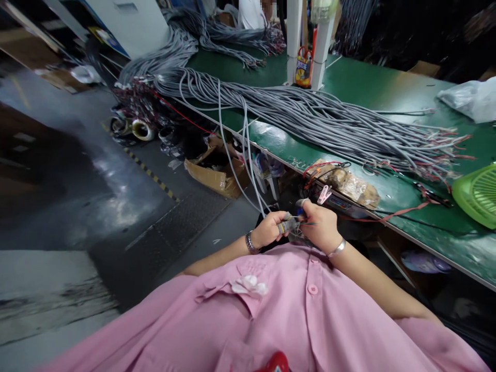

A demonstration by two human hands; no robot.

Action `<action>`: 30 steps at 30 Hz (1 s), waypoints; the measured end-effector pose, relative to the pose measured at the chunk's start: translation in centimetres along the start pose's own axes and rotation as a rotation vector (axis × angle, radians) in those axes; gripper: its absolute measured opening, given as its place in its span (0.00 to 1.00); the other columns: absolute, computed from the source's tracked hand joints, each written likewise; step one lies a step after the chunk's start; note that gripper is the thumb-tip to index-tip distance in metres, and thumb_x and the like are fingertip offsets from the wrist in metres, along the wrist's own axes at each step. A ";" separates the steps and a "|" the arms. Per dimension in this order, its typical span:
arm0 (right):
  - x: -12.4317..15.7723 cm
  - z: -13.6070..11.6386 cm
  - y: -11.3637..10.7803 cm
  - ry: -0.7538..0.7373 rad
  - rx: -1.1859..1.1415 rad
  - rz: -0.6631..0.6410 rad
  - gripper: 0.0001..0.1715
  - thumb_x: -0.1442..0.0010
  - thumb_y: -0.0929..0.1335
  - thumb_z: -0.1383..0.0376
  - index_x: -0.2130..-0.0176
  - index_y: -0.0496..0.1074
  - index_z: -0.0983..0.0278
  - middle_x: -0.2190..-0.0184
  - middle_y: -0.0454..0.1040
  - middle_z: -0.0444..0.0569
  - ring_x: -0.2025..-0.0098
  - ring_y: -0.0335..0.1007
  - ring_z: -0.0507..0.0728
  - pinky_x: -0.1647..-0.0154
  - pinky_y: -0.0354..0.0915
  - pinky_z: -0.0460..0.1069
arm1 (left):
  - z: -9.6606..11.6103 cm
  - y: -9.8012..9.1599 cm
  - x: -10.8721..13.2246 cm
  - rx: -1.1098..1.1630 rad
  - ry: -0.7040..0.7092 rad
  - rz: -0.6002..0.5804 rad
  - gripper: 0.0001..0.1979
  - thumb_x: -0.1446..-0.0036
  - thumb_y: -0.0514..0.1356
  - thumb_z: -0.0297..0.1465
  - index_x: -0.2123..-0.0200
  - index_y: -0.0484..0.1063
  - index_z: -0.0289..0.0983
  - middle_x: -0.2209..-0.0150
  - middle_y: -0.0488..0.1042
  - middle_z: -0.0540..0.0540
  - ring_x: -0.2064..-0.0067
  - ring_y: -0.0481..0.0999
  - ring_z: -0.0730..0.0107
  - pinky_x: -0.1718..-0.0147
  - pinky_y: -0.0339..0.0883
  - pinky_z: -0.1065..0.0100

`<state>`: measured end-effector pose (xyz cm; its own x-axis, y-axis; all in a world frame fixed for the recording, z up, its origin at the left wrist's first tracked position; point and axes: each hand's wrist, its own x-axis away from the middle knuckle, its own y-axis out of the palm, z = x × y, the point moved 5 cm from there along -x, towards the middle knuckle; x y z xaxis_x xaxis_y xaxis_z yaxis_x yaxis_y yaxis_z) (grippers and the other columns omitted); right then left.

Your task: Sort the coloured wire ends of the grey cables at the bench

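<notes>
Fingers of the left hand [268, 230] grip gray cables [251, 168] just off the green bench [358, 75] — right hand [321, 226] apparently pinching thin wires [309, 223]; likely wire-end work, calling next for a steady hold.

Pink buttoned shirt [284, 310], white flower [250, 284] at pocket [248, 305]; linked metal left wristband [250, 243], silver right bangle [338, 248]; grey-wrapped fingers [285, 226].

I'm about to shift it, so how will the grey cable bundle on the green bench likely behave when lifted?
The grey cable bundle will probably sag: a few strands droop off the green bench toward the left hand. Lifted whole, it may feel heavy, being many cables thick. Its splayed wire ends could snag on one another.
</notes>
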<state>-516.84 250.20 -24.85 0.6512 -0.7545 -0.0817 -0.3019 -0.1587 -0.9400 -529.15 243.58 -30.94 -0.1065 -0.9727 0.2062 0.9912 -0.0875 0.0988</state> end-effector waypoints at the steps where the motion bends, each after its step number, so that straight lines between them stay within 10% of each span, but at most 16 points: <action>1: 0.1 -0.4 0.1 -0.041 0.064 -0.036 0.16 0.43 0.65 0.65 0.53 0.72 0.62 0.68 0.77 0.49 0.70 0.69 0.56 0.74 0.49 0.48 | 0.0 0.0 0.0 -0.032 -0.007 0.017 0.20 0.45 0.63 0.45 0.75 0.66 0.33 0.81 0.66 0.54 0.85 0.58 0.85 0.86 0.50 0.79; 6: 0.3 -0.5 1.0 -0.077 0.008 -0.111 0.15 0.43 0.65 0.67 0.55 0.73 0.62 0.68 0.77 0.50 0.69 0.71 0.56 0.72 0.53 0.48 | -0.6 -0.5 0.0 -0.006 -0.049 -0.038 0.20 0.47 0.64 0.44 0.75 0.67 0.32 0.81 0.67 0.53 0.85 0.58 0.85 0.87 0.48 0.79; 14: -0.3 0.6 1.7 -0.054 -1.008 -0.072 0.19 0.37 0.66 0.53 0.60 0.77 0.64 0.67 0.77 0.48 0.66 0.71 0.55 0.63 0.65 0.48 | -3.0 -1.6 -0.6 0.549 -0.007 -0.042 0.25 0.61 0.72 0.47 0.72 0.70 0.32 0.83 0.69 0.51 0.88 0.59 0.82 0.91 0.47 0.79; 22: -0.4 1.6 0.9 -0.318 -0.795 -0.141 0.11 0.38 0.68 0.58 0.61 0.79 0.59 0.71 0.69 0.47 0.68 0.65 0.53 0.66 0.61 0.48 | -2.9 -2.4 -0.4 0.431 -0.031 -0.206 0.22 0.60 0.72 0.45 0.74 0.75 0.30 0.83 0.70 0.48 0.87 0.61 0.82 0.90 0.50 0.78; 30: 3.0 9.3 5.7 0.136 -0.778 -0.109 0.19 0.43 0.70 0.52 0.75 0.73 0.63 0.79 0.65 0.42 0.77 0.54 0.50 0.75 0.53 0.47 | 1.4 -4.2 -0.2 0.208 0.236 -0.156 0.16 0.52 0.70 0.39 0.68 0.79 0.31 0.75 0.71 0.47 0.78 0.67 0.79 0.81 0.58 0.77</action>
<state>-510.14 252.98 -33.55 0.6293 -0.7724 0.0855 -0.6737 -0.5971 -0.4356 -533.39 244.43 -30.05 -0.2100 -0.9761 -0.0552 0.9247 -0.2166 0.3130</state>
